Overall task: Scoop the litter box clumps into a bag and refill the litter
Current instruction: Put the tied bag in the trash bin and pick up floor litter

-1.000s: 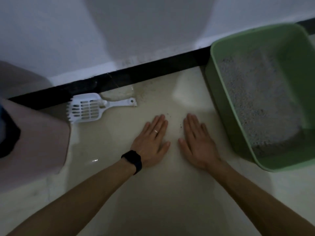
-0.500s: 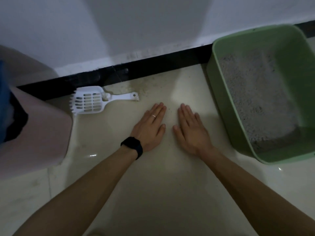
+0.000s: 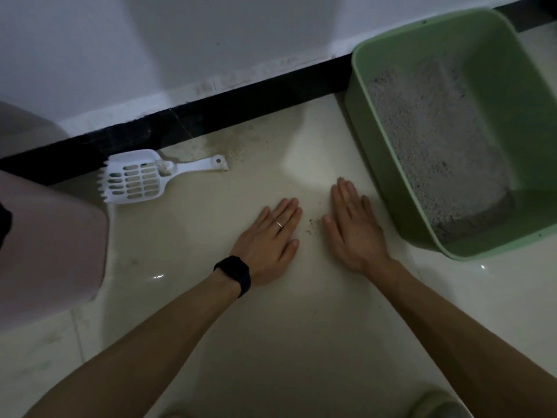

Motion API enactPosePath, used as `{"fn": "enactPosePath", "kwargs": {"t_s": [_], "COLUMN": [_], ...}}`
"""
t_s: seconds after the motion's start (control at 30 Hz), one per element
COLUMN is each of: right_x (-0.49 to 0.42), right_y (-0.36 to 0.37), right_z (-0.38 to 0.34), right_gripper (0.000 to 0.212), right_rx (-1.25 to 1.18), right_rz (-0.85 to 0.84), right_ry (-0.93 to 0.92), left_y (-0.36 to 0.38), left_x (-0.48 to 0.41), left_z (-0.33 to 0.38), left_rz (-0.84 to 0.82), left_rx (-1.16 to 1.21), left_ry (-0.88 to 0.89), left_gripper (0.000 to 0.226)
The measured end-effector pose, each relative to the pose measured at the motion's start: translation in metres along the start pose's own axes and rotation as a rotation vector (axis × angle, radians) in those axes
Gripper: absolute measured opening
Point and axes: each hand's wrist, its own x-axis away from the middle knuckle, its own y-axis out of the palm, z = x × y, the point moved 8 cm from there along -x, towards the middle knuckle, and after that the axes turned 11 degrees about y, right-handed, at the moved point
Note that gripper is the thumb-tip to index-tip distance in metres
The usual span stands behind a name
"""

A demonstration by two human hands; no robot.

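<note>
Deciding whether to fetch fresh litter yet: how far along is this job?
Nothing looks done: the scoop lies untouched by the wall. In hand: nothing; left hand and right hand rest flat on the floor. Left: scooping the litter in the box, bagging, refilling.

Wall point(image 3: 211, 40): pale, matte, crossed by broad soft shadows. Skirting point(image 3: 211, 116): black strip along the wall foot. Floor point(image 3: 271, 342): glossy cream tile, grout line point(image 3: 77, 333) at left, small glints, dusty near the skirting. Light: dim.
</note>
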Motion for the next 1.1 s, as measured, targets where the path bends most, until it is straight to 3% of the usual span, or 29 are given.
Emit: {"fn": "enactPosePath", "kwargs": {"t_s": [0.23, 0.3, 0.43, 0.7, 0.83, 0.97, 1.1], "right_x": [0.077, 0.064, 0.012, 0.07, 0.073, 0.029, 0.012], "right_y": [0.011, 0.001, -0.009, 0.017, 0.006, -0.004, 0.009], "right_z": [-0.025, -0.024, -0.022, -0.029, -0.027, -0.04, -0.05], "right_gripper": [0.058, 0.057, 0.062, 0.058, 0.054, 0.058, 0.062], "right_rx": [-0.075, -0.103, -0.05, 0.02, -0.053, -0.006, 0.076], "right_rz": [-0.037, 0.019, 0.022, -0.096, -0.051, -0.031, -0.084], "right_ry": [-0.313, -0.282, -0.102, -0.309, -0.32, -0.267, -0.292], "left_y": [-0.001, -0.01, -0.024, 0.002, -0.001, -0.017, -0.016], "left_x": [0.023, 0.023, 0.014, 0.014, 0.029, 0.039, 0.045], "left_z": [0.038, 0.038, 0.003, 0.019, 0.038, 0.016, -0.007], "left_rz": [0.125, 0.197, 0.252, 0.076, 0.164, 0.306, 0.249], "left_rx": [0.216, 0.271, 0.218, 0.132, 0.262, 0.285, 0.163], "left_ry": [0.078, 0.063, -0.149, -0.134, -0.049, -0.193, -0.273], "left_gripper": [0.056, 0.055, 0.058, 0.061, 0.057, 0.055, 0.057]}}
